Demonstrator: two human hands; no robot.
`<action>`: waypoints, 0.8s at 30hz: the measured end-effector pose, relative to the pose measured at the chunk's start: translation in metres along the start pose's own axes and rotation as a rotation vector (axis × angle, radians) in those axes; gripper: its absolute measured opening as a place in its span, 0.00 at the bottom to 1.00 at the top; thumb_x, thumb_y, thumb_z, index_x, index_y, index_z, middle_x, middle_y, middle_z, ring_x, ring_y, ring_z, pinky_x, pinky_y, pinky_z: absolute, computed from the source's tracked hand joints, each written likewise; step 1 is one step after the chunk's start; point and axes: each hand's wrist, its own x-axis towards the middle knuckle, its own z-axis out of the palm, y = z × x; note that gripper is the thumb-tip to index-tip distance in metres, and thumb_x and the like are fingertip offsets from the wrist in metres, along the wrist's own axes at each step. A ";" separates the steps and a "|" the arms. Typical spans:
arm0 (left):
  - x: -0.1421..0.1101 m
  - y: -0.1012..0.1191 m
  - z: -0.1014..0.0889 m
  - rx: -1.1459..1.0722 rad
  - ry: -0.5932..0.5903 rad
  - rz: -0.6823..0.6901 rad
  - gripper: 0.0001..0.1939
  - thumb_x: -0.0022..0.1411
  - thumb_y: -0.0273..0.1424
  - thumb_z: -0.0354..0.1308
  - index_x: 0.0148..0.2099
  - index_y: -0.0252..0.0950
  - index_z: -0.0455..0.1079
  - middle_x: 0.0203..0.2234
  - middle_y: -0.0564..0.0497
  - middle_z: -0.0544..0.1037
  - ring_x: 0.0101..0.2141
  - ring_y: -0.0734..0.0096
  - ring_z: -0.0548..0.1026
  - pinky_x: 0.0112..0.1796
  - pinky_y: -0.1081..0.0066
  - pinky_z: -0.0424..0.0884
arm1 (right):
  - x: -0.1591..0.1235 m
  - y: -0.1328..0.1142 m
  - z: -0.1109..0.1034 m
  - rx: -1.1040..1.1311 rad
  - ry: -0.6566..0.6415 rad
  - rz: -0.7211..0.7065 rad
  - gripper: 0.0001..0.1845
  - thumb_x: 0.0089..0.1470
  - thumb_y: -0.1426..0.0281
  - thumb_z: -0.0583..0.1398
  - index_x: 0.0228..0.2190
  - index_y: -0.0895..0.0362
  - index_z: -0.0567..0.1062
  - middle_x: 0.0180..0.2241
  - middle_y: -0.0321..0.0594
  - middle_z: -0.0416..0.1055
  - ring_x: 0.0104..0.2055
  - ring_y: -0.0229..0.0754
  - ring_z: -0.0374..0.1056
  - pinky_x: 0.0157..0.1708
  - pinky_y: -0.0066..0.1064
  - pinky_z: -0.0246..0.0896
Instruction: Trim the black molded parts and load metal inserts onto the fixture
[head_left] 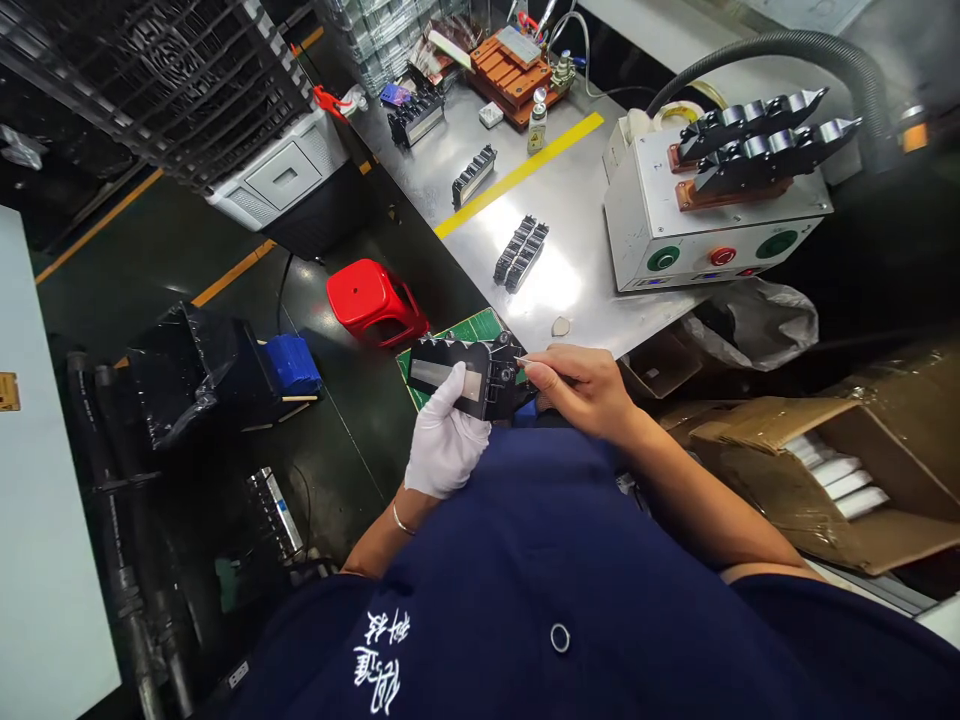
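Note:
A black moulded part with a silvery strip along its side is gripped by my left hand, which wears a white glove. The thumb lies over the strip, and the other fingers are mostly hidden beneath. My bare right hand pinches a thin, light-coloured tool between thumb and forefinger. Its tip meets the right end of the black part, near small round details. What kind of tool it is cannot be made out. Under the part, a green board shows at the table's corner.
On the metal table stand similar black parts, a small bottle and a brown fixture. A control box with buttons is at right. A red stool is left; an open carton lies right.

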 end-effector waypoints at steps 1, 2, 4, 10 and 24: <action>0.000 -0.001 0.001 0.000 0.009 0.011 0.20 0.72 0.26 0.42 0.61 0.34 0.66 0.32 0.52 0.83 0.33 0.80 0.81 0.43 0.81 0.74 | 0.001 0.001 -0.001 -0.005 -0.010 -0.005 0.15 0.62 0.64 0.56 0.32 0.58 0.80 0.18 0.34 0.65 0.19 0.32 0.58 0.21 0.26 0.54; 0.000 -0.001 0.002 0.001 0.017 0.025 0.20 0.72 0.25 0.42 0.61 0.34 0.66 0.33 0.52 0.83 0.33 0.80 0.81 0.43 0.81 0.74 | 0.001 0.002 -0.001 -0.008 -0.021 -0.008 0.16 0.62 0.64 0.56 0.31 0.58 0.80 0.19 0.34 0.65 0.19 0.32 0.58 0.21 0.26 0.54; 0.000 -0.003 0.002 0.015 0.020 0.057 0.20 0.72 0.24 0.42 0.61 0.34 0.66 0.36 0.51 0.83 0.34 0.79 0.81 0.43 0.80 0.75 | 0.002 0.004 -0.001 -0.011 -0.031 -0.011 0.16 0.62 0.63 0.56 0.31 0.58 0.80 0.18 0.34 0.65 0.19 0.32 0.59 0.21 0.26 0.53; 0.003 -0.003 0.004 0.045 0.022 0.081 0.19 0.71 0.23 0.43 0.59 0.34 0.68 0.37 0.49 0.83 0.37 0.75 0.81 0.41 0.78 0.77 | 0.002 0.008 0.005 0.018 0.055 0.023 0.15 0.61 0.64 0.57 0.30 0.58 0.80 0.18 0.34 0.65 0.20 0.32 0.59 0.22 0.27 0.55; 0.003 0.004 0.001 -0.025 0.074 0.095 0.19 0.71 0.21 0.41 0.48 0.31 0.74 0.21 0.54 0.79 0.26 0.81 0.80 0.37 0.83 0.75 | -0.002 0.046 0.020 0.138 0.196 0.348 0.25 0.57 0.50 0.57 0.27 0.57 0.81 0.26 0.40 0.76 0.29 0.39 0.70 0.30 0.30 0.64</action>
